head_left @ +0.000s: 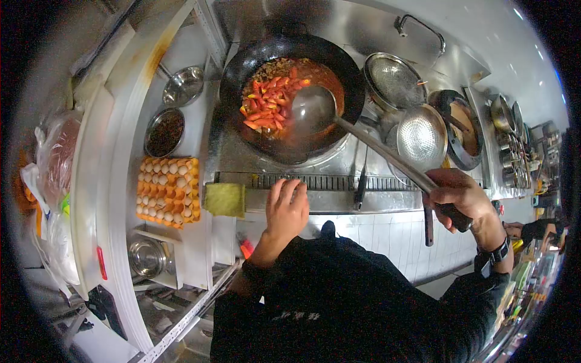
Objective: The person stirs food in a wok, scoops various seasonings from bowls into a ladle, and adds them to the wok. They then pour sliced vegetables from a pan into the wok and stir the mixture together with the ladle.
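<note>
My right hand [459, 196] is wrapped round the dark grip of a long-handled wok ladle [387, 151]. The ladle's round bowl reaches into a black wok [239, 81], beside a heap of cut red-orange pieces [272, 103] that look like tomato or pepper. Brownish minced bits and a reddish sauce lie around them, with some steam. My left hand [287, 209] holds nothing; its fingers lie stretched over the stove's front edge [327, 202]. A folded yellow-green cloth [225, 199] lies just left of that hand.
Right of the wok are a wire strainer [393, 78], a perforated skimmer [422, 138] and a dark pan [466, 142]. On the left shelf stand an egg tray [168, 190], a bowl of dark flakes [164, 133] and a metal bowl [183, 86]. Another person's hand [514, 230] shows far right.
</note>
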`<state>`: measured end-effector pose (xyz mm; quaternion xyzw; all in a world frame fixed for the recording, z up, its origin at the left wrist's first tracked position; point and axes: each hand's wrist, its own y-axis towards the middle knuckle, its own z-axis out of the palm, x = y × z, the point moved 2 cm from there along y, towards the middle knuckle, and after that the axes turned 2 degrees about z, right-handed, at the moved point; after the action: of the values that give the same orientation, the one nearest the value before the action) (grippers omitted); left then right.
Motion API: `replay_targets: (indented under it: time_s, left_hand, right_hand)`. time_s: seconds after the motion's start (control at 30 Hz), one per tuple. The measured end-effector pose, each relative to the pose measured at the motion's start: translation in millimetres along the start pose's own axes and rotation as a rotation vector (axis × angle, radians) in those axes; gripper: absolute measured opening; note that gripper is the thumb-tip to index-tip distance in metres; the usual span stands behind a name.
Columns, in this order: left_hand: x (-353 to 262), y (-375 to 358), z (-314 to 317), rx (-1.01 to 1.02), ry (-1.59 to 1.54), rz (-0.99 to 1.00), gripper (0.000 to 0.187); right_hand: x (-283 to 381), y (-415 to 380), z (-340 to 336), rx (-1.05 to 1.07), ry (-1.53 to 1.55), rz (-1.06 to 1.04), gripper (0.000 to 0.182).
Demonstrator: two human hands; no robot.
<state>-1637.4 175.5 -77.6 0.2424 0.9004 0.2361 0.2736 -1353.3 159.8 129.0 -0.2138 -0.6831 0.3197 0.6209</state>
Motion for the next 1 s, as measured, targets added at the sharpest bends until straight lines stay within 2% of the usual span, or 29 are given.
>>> replay_targets:
  time_s: [0.1,0.13,0.23,0.27,0.37,0.57,0.77,0.8,1.0]
  left_hand:
    - [3,1,6,0.013,-0.006,0.000,0.024]
    - [2,1,7,0.015,-0.009,0.002,0.024]
    - [3,1,8,0.027,-0.013,-0.001,0.024]
    - [3,0,8,0.032,-0.015,-0.006,0.024]
    - [4,0,6,0.017,-0.010,-0.005,0.025]
    - [4,1,-1,0.045,0.007,-0.030,0.027]
    - [8,-5,2,0.037,0.013,-0.053,0.027]
    - [8,-5,2,0.037,0.018,-0.054,0.027]
    - [14,-5,0,0.044,0.056,-0.083,0.026]
  right_hand:
    - [-4,-1,-2,-0.056,-0.299,-0.062,0.038]
    - [-7,-3,-2,-0.133,-0.461,-0.059,0.041]
    - [-15,4,-5,-0.211,-1.195,-0.581,0.046]
    - [-11,3,3,-0.213,-1.145,-0.512,0.050]
    - [-15,5,5,-0.167,-1.191,-0.740,0.048]
    - [-4,4,20,0.081,-0.976,-0.482,0.048]
    - [-19,33,26,0.063,-1.087,-0.374,0.047]
    - [-25,37,24,0.046,-1.084,-0.452,0.046]
    - [-6,12,26,0.120,-0.963,-0.381,0.045]
